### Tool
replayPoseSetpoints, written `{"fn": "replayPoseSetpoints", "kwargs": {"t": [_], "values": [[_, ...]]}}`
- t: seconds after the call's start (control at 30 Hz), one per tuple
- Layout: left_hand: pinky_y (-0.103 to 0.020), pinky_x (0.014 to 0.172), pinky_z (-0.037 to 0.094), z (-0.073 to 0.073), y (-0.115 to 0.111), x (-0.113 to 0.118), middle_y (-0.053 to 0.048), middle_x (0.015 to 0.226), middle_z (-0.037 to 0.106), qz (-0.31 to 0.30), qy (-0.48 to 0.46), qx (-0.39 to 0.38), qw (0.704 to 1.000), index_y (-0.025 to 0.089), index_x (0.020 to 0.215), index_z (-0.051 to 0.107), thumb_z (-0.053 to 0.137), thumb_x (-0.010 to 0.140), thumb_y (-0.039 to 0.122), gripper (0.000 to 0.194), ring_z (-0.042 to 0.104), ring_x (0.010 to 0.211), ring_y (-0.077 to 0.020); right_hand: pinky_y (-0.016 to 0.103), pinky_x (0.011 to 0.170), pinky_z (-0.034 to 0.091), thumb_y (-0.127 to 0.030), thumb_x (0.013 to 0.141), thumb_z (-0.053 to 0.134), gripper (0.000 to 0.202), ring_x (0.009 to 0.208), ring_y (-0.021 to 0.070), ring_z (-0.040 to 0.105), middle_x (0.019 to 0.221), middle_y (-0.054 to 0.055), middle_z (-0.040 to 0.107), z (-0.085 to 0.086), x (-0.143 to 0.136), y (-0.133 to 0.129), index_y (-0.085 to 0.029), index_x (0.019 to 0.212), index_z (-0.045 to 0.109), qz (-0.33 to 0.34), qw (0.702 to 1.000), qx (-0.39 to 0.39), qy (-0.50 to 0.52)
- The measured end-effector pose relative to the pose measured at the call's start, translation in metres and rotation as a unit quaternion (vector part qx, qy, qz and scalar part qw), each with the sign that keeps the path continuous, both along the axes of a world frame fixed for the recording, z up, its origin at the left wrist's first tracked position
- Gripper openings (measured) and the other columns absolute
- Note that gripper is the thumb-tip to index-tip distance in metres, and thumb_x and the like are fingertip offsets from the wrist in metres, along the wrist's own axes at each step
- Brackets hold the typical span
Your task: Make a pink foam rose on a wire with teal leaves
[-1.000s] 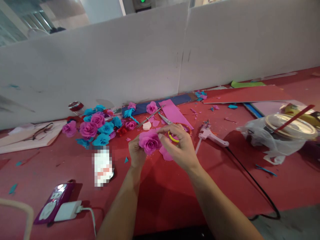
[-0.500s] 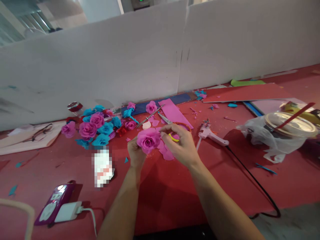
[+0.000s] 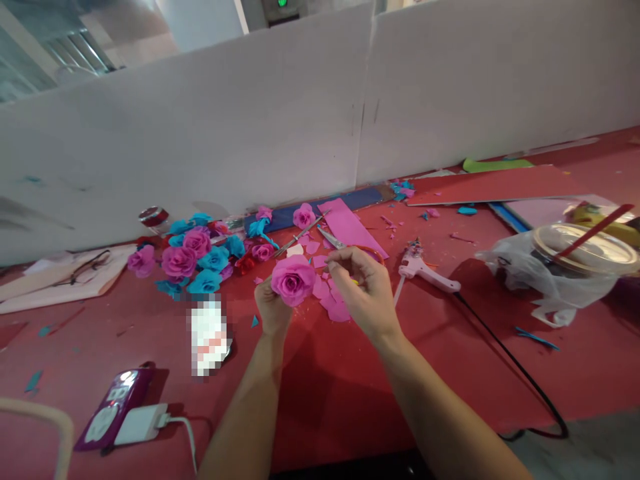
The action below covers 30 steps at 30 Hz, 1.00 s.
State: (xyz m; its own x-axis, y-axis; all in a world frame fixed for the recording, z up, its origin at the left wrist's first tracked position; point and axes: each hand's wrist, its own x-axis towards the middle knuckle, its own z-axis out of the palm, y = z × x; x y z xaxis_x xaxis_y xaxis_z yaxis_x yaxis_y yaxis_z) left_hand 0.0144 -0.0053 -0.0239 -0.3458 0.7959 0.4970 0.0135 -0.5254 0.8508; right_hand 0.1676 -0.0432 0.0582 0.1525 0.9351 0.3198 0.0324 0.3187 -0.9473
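Taking the pink paper rose as the clock's centre, it sits low over the red table, its bloom turned up toward the camera. The left hand grips it from below; the stem is hidden. At three o'clock the right hand stays clear of the bloom, thumb and forefinger brought narrow, and I cannot tell whether anything is pinched between them. Loose pink petals lie at four o'clock, beside the rose. Between one and two o'clock are the scissors, handles partly behind the right hand, and a pink paper strip. A single pink rose rests at twelve. A glue gun lies at three, beyond the right hand. Just past nine is a cluster of pink, blue and red paper roses; a white charger lies between seven and eight
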Motion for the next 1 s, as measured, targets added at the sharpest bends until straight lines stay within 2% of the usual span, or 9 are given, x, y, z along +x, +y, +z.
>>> {"fn": "replayPoseSetpoints", "kwargs": {"t": [0.13,0.27,0.43,0.53,0.6,0.7,0.83,1.0], "values": [[-0.025,0.058,0.053,-0.003,0.002,0.002,0.002,0.06,0.065,0.012,-0.04,0.005,0.999,0.019,0.06,0.067,0.079,0.06,0.027,0.014,0.057,0.055,-0.0111,0.023,0.05,0.036,-0.023,0.077,0.057,0.009,0.055,0.0108,0.049,0.062,-0.002,0.058,0.001,-0.003,-0.002,-0.019,0.069,0.06,0.029,0.999,-0.028,-0.005],[-0.026,0.059,0.053,0.0,-0.001,0.003,0.001,0.062,0.066,0.008,-0.035,0.009,0.999,0.019,0.063,0.069,0.081,0.059,0.029,0.015,0.058,0.056,-0.0118,0.023,0.049,0.037,-0.026,0.075,0.063,0.011,0.055,0.0106,0.052,0.061,-0.001,0.06,0.0,-0.011,-0.004,-0.018,0.067,0.061,0.04,0.998,-0.039,-0.031],[-0.025,0.058,0.051,0.0,-0.005,0.001,0.001,0.061,0.065,0.029,0.048,0.006,0.998,0.018,0.063,0.069,0.075,0.066,0.025,0.009,0.055,0.055,-0.011,0.023,0.052,0.04,-0.015,0.075,0.059,0.006,0.056,0.0105,0.053,0.063,-0.002,0.061,-0.006,-0.019,-0.008,-0.02,0.072,0.061,0.0,0.999,0.026,-0.047],[-0.024,0.053,0.048,-0.004,-0.005,0.002,0.002,0.057,0.061,0.042,0.033,-0.017,0.998,0.017,0.06,0.067,0.074,0.066,0.025,0.012,0.052,0.052,-0.0099,0.025,0.058,0.044,-0.015,0.078,0.057,0.007,0.062,0.0121,0.055,0.07,0.0,0.064,-0.009,-0.02,-0.01,-0.021,0.078,0.062,-0.022,0.993,0.089,-0.076],[-0.022,0.049,0.045,-0.004,-0.004,0.003,0.003,0.053,0.057,0.062,0.005,-0.03,0.998,0.017,0.054,0.063,0.073,0.065,0.024,0.017,0.049,0.049,-0.0089,0.025,0.059,0.044,-0.015,0.078,0.056,0.01,0.062,0.0121,0.055,0.074,0.0,0.064,-0.01,-0.019,-0.01,-0.021,0.084,0.062,-0.034,0.993,0.096,-0.063],[-0.023,0.051,0.047,-0.003,-0.003,0.005,0.003,0.055,0.058,0.082,-0.033,-0.034,0.995,0.017,0.054,0.061,0.073,0.064,0.025,0.017,0.051,0.051,-0.0098,0.024,0.055,0.043,-0.016,0.078,0.054,0.013,0.062,0.0122,0.056,0.075,0.001,0.065,-0.01,-0.017,-0.005,-0.021,0.087,0.061,-0.019,1.0,0.021,0.001],[-0.027,0.06,0.052,-0.002,-0.003,0.006,0.0,0.064,0.063,0.059,-0.049,-0.033,0.997,0.018,0.063,0.065,0.074,0.064,0.029,0.014,0.057,0.06,-0.0128,0.025,0.06,0.046,-0.025,0.077,0.058,0.008,0.068,0.0136,0.06,0.076,0.002,0.067,-0.012,-0.017,0.002,-0.019,0.08,0.063,0.071,0.991,-0.073,0.089],[-0.025,0.055,0.047,-0.004,-0.005,0.003,0.002,0.058,0.06,0.034,0.004,-0.033,0.999,0.017,0.06,0.061,0.072,0.07,0.028,0.019,0.052,0.055,-0.0112,0.024,0.061,0.046,-0.029,0.073,0.064,0.011,0.064,0.0117,0.058,0.072,0.0,0.066,-0.016,-0.02,0.006,-0.018,0.077,0.065,0.129,0.972,-0.119,0.156]]}}
